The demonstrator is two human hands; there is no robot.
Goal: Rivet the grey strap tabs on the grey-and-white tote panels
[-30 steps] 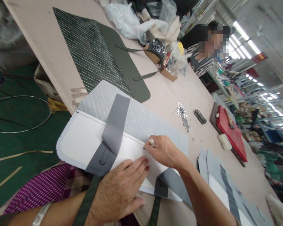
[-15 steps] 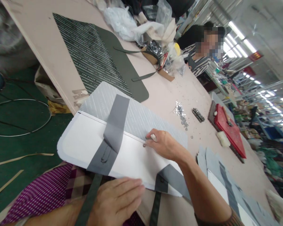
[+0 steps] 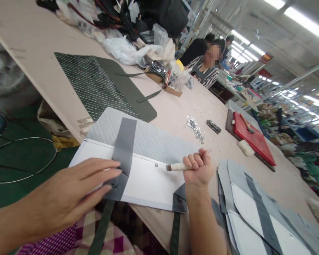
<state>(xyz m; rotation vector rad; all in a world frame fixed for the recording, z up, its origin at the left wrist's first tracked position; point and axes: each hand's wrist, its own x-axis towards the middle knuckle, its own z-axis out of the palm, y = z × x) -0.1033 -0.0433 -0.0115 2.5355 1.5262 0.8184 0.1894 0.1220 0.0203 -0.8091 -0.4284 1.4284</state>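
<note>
A white and grey bag panel [image 3: 146,180] lies across the table's near edge, with dark grey strips and straps on it. My left hand [image 3: 79,184] is open, its outstretched fingers over the left grey strip [image 3: 124,141]. In my right hand [image 3: 199,164] is a tool with a white-wrapped handle [image 3: 178,166]. Its short metal end points left, just above the panel. A small round metal fastener [image 3: 156,164] sits on the white part, slightly left of the tool's tip.
Beyond lies a dark green panel [image 3: 98,85] with a looped strap. Loose metal pieces [image 3: 195,127] and a dark row of fasteners [image 3: 214,126] are farther right. A red board [image 3: 253,140] bears a hammer. More panels [image 3: 257,202] are stacked right; a person [image 3: 204,67] sits opposite.
My left hand has moved left and up from the panel's near edge to its grey strip. My right hand has drawn right, away from the fastener, and the tool now lies sideways.
</note>
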